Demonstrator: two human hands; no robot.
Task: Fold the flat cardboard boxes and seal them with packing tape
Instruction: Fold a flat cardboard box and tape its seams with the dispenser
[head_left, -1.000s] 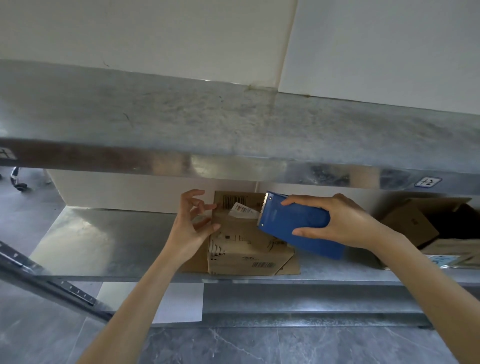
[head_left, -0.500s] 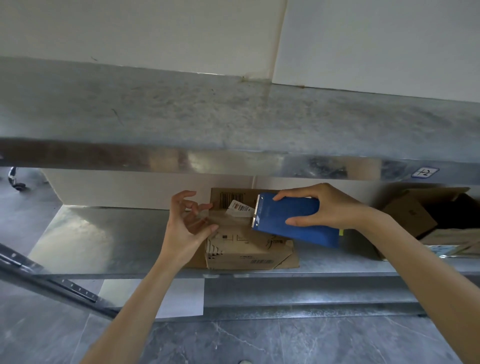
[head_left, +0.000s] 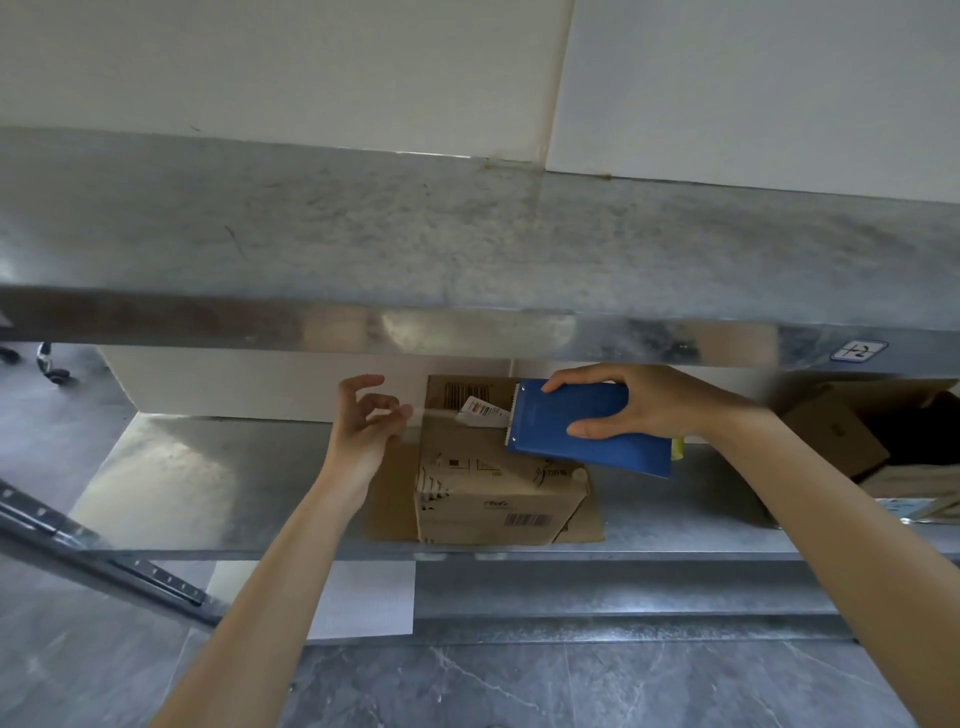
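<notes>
Hands work a cardboard box (head_left: 493, 493) on the lower metal shelf (head_left: 208, 483), near its front edge.

R hand (head_left: 639, 402) grips a blue tape dispenser (head_left: 587, 426) over the box's top rear, toothed edge facing L. L hand (head_left: 363, 431) is beside the box's top-L edge, fingers loosely curled, thumb & forefinger close at a faint clear strip (head_left: 441, 411) running toward the dispenser; can't tell if they pinch it. Box sits on a flat cardboard sheet (head_left: 389, 493); more cartons (head_left: 831, 436) at the shelf's R end.

The blue dispenser (head_left: 592, 434) in the right hand (head_left: 644, 400) hides the box's (head_left: 498, 499) far corner; whether the left hand (head_left: 363, 431) pinches tape cannot be told.
</notes>
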